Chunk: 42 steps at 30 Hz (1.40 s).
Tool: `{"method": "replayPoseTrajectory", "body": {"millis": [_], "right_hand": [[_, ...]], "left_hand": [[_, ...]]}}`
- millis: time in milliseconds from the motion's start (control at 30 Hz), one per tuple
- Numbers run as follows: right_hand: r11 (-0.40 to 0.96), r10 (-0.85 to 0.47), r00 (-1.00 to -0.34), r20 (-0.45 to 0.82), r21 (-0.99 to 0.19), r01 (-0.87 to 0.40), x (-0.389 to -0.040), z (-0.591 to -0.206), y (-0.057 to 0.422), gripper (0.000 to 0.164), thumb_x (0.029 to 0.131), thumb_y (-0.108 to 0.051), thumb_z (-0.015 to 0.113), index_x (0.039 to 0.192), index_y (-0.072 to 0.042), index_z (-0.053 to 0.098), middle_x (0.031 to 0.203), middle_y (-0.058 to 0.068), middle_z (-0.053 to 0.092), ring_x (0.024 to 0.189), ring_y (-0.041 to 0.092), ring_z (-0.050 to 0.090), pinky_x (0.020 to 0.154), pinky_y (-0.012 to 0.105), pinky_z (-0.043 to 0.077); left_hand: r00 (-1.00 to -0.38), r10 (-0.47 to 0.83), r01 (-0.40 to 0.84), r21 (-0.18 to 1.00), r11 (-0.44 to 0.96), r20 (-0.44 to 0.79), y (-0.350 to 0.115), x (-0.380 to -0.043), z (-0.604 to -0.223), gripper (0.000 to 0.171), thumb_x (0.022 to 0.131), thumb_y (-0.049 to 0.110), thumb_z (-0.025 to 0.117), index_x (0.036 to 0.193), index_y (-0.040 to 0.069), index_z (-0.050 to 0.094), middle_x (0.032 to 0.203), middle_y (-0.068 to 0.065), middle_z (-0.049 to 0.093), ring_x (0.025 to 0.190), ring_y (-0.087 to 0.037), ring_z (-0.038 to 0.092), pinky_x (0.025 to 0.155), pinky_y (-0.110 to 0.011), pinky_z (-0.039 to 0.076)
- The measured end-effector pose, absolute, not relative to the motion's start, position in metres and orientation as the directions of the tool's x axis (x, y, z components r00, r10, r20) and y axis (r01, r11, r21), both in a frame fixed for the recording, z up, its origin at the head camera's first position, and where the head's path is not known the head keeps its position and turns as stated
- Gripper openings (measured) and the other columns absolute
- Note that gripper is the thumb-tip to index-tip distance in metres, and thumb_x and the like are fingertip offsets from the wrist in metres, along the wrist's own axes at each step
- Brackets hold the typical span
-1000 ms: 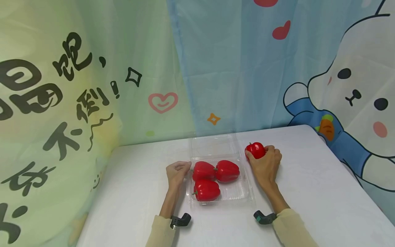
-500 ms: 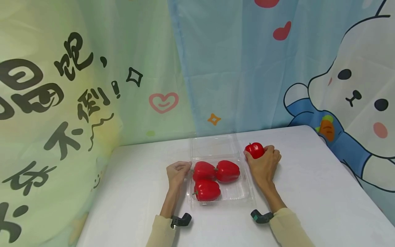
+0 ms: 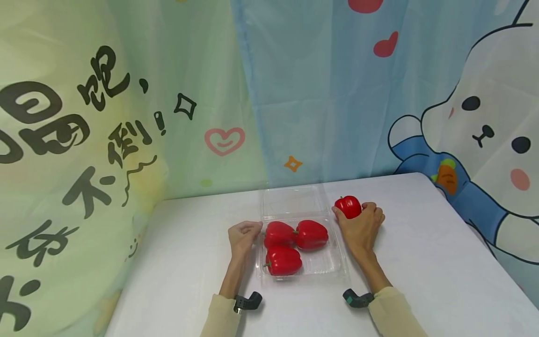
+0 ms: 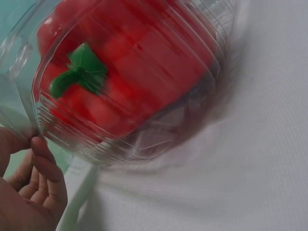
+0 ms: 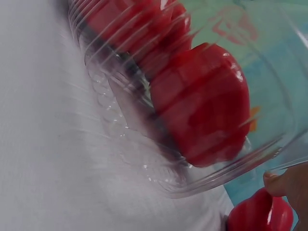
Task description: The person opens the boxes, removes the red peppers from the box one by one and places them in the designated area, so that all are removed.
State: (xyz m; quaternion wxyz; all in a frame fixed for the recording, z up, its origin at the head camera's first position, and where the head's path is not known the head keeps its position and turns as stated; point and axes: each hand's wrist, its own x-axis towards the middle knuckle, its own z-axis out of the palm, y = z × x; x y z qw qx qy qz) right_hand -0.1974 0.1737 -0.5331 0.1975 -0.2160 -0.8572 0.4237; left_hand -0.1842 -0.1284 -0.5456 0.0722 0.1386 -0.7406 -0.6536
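Note:
My left hand (image 3: 244,238) pinches the left rim of a clear plastic container (image 3: 322,266) between thumb and index finger, as the left wrist view shows. Inside the container lie three red bell peppers: one at the back left (image 3: 279,235), one at the back right (image 3: 311,235) and one at the front left (image 3: 283,260). Just beyond its back right corner, my right hand (image 3: 363,229) grips a fourth red bell pepper (image 3: 348,206), its stem pointing up and away. In the right wrist view, the thumb (image 5: 275,183) lies against that pepper, while the other fingers are out of frame.
The container's clear lid (image 3: 292,201) is folded back toward the rear edge of the white-covered table (image 3: 421,252). A printed curtain (image 3: 294,93) hangs right behind the table. Each wrist wears a dark camera strap.
My right hand and wrist have shifted slightly left, still gripping the pepper beside the container. The left hand and the peppers in the container stay put; the head view has tilted a little.

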Motion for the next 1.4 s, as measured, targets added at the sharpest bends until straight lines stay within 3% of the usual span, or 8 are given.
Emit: {"method": "replayPoseTrajectory", "body": {"millis": [233,500,700,867,1133,1400], "right_hand": [[0.552,0.531,-0.823,0.203,-0.819,0.154,-0.187,-0.521,0.180,0.077,0.091,-0.036,0.085,0.146,0.005,0.049,0.142,0.028,0.054,0.136,0.042,0.049,0.103,0.068,0.057],[0.564,0.449,-0.845,0.291,-0.826,0.015,-0.178,-0.507,0.183,0.071,0.091,-0.029,0.087,0.145,0.006,0.056,0.142,0.028,0.059,0.131,0.043,0.055,0.102,0.069,0.057],[0.560,0.340,-0.870,0.358,-0.820,-0.119,-0.175,-0.506,0.184,0.065,0.088,-0.022,0.090,0.143,0.002,0.063,0.140,0.026,0.066,0.122,0.043,0.063,0.097,0.067,0.061],[0.569,0.159,-0.895,0.417,-0.779,-0.262,-0.177,-0.512,0.188,0.065,0.085,-0.017,0.093,0.142,0.000,0.065,0.138,0.024,0.068,0.121,0.042,0.066,0.097,0.067,0.061],[0.552,-0.092,-0.929,0.359,-0.758,-0.348,-0.171,-0.514,0.189,0.071,0.083,-0.021,0.096,0.146,-0.010,0.066,0.141,0.014,0.072,0.125,0.034,0.069,0.105,0.058,0.060],[0.500,-0.197,-0.935,0.295,-0.790,-0.355,-0.171,-0.513,0.183,0.077,0.078,-0.018,0.098,0.147,-0.013,0.065,0.144,0.014,0.070,0.126,0.039,0.068,0.104,0.064,0.059]], "left_hand": [[-0.953,-0.292,-0.110,0.988,0.107,-0.075,-0.128,-0.184,-0.544,0.017,0.096,0.017,0.080,0.092,0.000,0.079,0.083,-0.015,0.081,0.071,-0.011,0.068,0.067,-0.024,0.053],[-0.954,-0.294,-0.099,0.988,0.118,-0.060,-0.128,-0.185,-0.542,0.017,0.095,0.016,0.080,0.092,0.000,0.080,0.084,-0.017,0.081,0.070,-0.012,0.067,0.065,-0.025,0.053],[-0.953,-0.296,-0.102,0.986,0.132,-0.059,-0.129,-0.186,-0.542,0.017,0.096,0.017,0.080,0.092,0.001,0.080,0.084,-0.014,0.082,0.070,-0.011,0.067,0.066,-0.024,0.053],[-0.953,-0.298,-0.096,0.987,0.127,-0.054,-0.129,-0.185,-0.542,0.017,0.096,0.017,0.080,0.092,0.000,0.080,0.084,-0.015,0.082,0.070,-0.011,0.067,0.066,-0.025,0.053],[-0.954,-0.294,-0.106,0.987,0.124,-0.065,-0.129,-0.183,-0.542,0.017,0.097,0.018,0.080,0.093,0.001,0.080,0.085,-0.016,0.082,0.072,-0.012,0.068,0.068,-0.026,0.054],[-0.955,-0.289,-0.107,0.988,0.111,-0.071,-0.128,-0.182,-0.542,0.016,0.096,0.017,0.080,0.092,0.001,0.080,0.086,-0.017,0.081,0.073,-0.013,0.069,0.067,-0.026,0.053]]}}
